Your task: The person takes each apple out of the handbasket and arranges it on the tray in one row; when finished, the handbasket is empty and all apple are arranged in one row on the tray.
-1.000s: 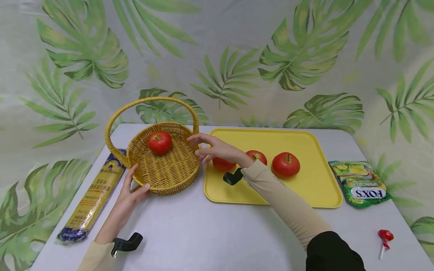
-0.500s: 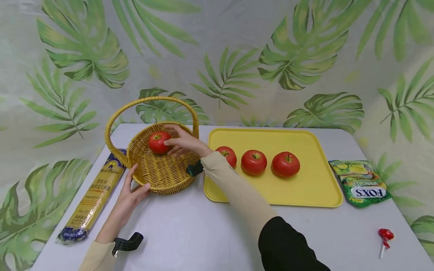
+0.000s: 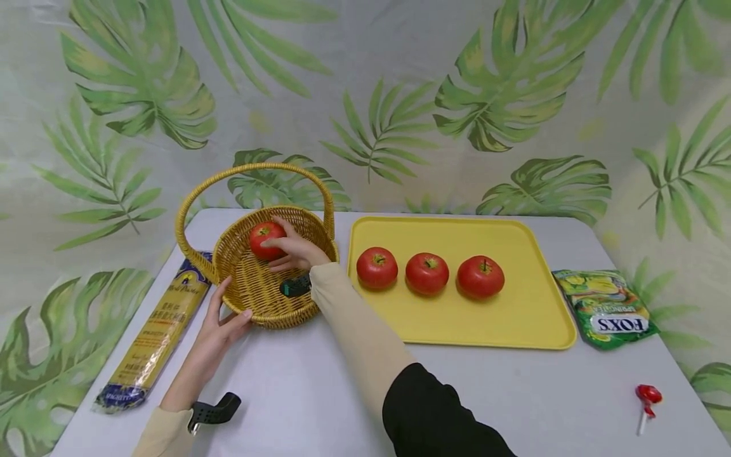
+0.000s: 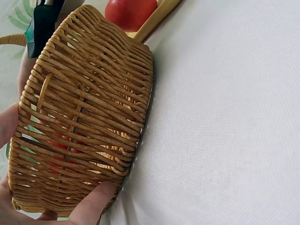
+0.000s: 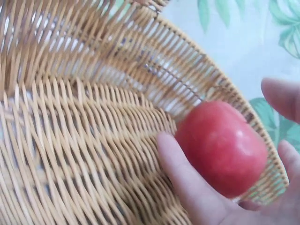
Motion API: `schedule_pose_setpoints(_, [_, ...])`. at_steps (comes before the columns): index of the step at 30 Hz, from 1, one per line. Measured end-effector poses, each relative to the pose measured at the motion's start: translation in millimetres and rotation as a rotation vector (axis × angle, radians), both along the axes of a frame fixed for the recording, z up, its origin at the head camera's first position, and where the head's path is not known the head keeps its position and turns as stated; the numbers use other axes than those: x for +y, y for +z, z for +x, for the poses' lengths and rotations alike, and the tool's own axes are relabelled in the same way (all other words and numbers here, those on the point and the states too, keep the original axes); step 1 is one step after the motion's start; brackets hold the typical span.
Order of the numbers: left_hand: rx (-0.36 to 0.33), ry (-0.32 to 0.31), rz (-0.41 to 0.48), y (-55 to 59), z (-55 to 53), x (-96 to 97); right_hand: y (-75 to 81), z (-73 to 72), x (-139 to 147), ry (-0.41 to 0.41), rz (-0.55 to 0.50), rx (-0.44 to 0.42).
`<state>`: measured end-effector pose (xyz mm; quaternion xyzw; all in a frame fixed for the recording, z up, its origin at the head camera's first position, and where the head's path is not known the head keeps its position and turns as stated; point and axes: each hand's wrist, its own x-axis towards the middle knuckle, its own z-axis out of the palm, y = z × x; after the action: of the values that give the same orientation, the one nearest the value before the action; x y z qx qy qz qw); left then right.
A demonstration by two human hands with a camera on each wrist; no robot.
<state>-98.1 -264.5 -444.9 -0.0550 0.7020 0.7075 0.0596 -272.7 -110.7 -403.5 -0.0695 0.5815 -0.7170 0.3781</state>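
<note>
A round wicker basket (image 3: pixel 280 320) with a tall handle stands at the left of the table, holding one red apple (image 3: pixel 259 238) against its far inner wall. My left hand (image 3: pixel 219 330) grips the basket's near left side, thumb and fingers at the rim and outer wall. Inside the basket reaches my right hand (image 3: pixel 299 251), its fingers spread about the apple. In the right wrist view the thumb (image 5: pixel 187 183) lies along the apple's side, while the fingers opposite stand apart from it.
On a yellow tray (image 3: pixel 457 324) to the right sit three red apples (image 3: pixel 427 274) in a row. A spaghetti packet (image 3: pixel 157 336) lies left of the basket. Beyond the tray are a green FOX'S bag (image 3: pixel 608 311) and a red lollipop (image 3: pixel 649 397). A leaf-patterned cloth (image 3: pixel 377 127) hangs behind.
My right hand has moved left from the basket's right rim into the basket and up to the apple. The left hand and the basket have stayed in place.
</note>
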Motion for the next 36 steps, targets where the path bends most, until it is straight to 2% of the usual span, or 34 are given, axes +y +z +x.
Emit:
schedule_pose_setpoints(6, [-0.004,-0.004,-0.004,0.6,-0.9,0.5,-4.4,3.7,-12.8,-0.16,-0.176,-0.159])
schedule_pose_setpoints(9, [-0.006,-0.006,-0.009,1.4,-1.8,0.4,-5.3,5.2,-17.2,-0.236,-0.244,-0.196])
schedule_pose_setpoints(13, [-0.009,-0.002,-0.016,0.9,-2.9,0.9,-7.6,7.4,-18.3,-0.295,-0.229,-0.179])
schedule_pose_setpoints(18, [-0.006,-0.001,-0.018,-0.6,-1.7,1.1,-10.8,8.4,-14.7,-0.327,-0.15,-0.123])
schedule_pose_setpoints(23, [-0.003,0.002,-0.023,1.0,-1.1,-0.4,-6.1,5.6,-7.1,-0.293,-0.012,-0.034])
schedule_pose_setpoints(27, [-0.011,0.005,-0.034,2.6,-2.0,-0.5,-0.7,3.5,0.8,-0.212,0.093,0.01])
schedule_pose_setpoints(32, [-0.002,0.001,-0.012,1.1,-1.3,0.2,-4.1,3.0,5.4,-0.07,0.087,-0.022])
schedule_pose_setpoints(36, [-0.001,0.001,-0.008,-0.1,-0.7,0.7,-7.6,4.4,4.2,-0.016,0.085,-0.006])
